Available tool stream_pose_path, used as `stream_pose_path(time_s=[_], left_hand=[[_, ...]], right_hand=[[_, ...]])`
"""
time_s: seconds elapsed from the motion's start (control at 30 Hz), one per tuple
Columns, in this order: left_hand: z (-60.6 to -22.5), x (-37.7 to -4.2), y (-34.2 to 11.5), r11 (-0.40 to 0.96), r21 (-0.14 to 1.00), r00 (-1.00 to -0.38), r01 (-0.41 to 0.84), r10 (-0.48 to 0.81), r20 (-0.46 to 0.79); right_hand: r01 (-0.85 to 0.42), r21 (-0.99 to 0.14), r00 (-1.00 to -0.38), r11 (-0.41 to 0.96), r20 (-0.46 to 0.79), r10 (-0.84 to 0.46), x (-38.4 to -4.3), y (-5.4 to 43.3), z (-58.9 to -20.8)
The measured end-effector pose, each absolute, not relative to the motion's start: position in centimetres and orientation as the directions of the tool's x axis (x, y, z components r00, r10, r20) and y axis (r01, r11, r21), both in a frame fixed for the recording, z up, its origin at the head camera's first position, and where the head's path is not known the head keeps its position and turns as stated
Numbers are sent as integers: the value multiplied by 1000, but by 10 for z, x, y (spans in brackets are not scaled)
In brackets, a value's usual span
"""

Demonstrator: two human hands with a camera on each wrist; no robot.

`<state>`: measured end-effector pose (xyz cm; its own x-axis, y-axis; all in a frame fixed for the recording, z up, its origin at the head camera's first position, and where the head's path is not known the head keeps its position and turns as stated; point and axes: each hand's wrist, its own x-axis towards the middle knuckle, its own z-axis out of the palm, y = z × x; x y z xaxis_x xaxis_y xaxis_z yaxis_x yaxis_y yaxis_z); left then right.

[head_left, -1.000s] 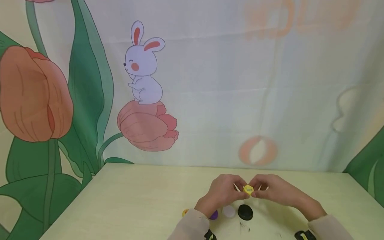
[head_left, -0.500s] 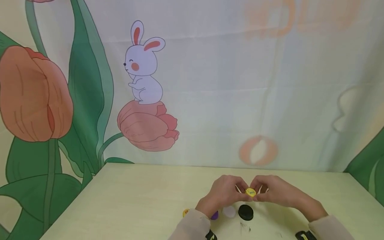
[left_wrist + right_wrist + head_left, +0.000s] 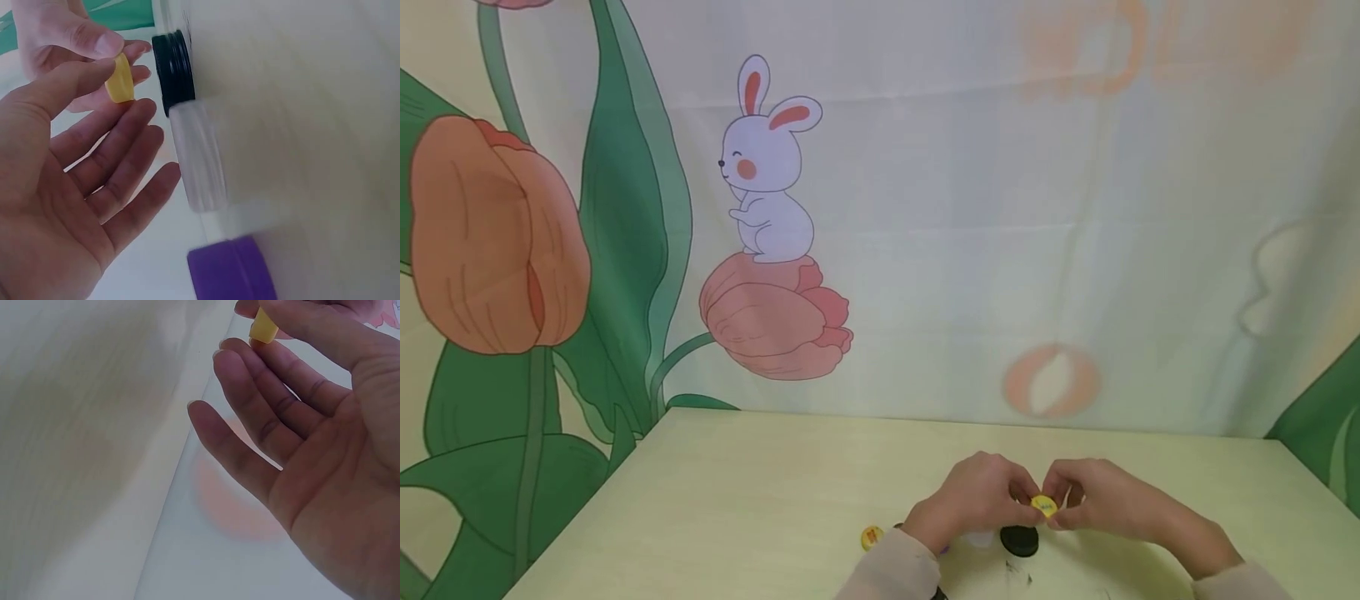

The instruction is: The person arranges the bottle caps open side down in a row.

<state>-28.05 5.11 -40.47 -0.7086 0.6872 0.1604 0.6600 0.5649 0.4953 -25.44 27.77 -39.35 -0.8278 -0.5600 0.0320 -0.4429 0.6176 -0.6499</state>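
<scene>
A small yellow bottle cap with bluish print on its top is pinched from both sides. My left hand grips it between thumb and forefinger, the other fingers spread loosely in the left wrist view. From the right, my right hand pinches the same cap with thumb and fingertips. Just in front of the hands lies a ribbed black cap. Beside it is a whitish translucent cap, partly covered by the left hand in the head view. A purple cap follows in the row, mostly hidden behind the left wrist.
Another yellow cap with orange print lies left of the left wrist on the pale table. Dark marks show on the tabletop in front of the black cap. A printed cloth hangs behind the table.
Both hands have come toward the front and slightly right with the yellow cap between them, closer to the black cap. The head view has shifted a little.
</scene>
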Motion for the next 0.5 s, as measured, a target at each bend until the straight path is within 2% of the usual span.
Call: stream_pose_path(time_s=[0.23,0.5], left_hand=[[-407,-274,61,608,428,-702,669,705,95],[-406,-270,67,632,404,-696,662,718,16]], right_hand=[[-435,-679,-815,591,18,-579,-248,284,-399],[-386,-702,-814,599,-46,-579,-248,288,-402]])
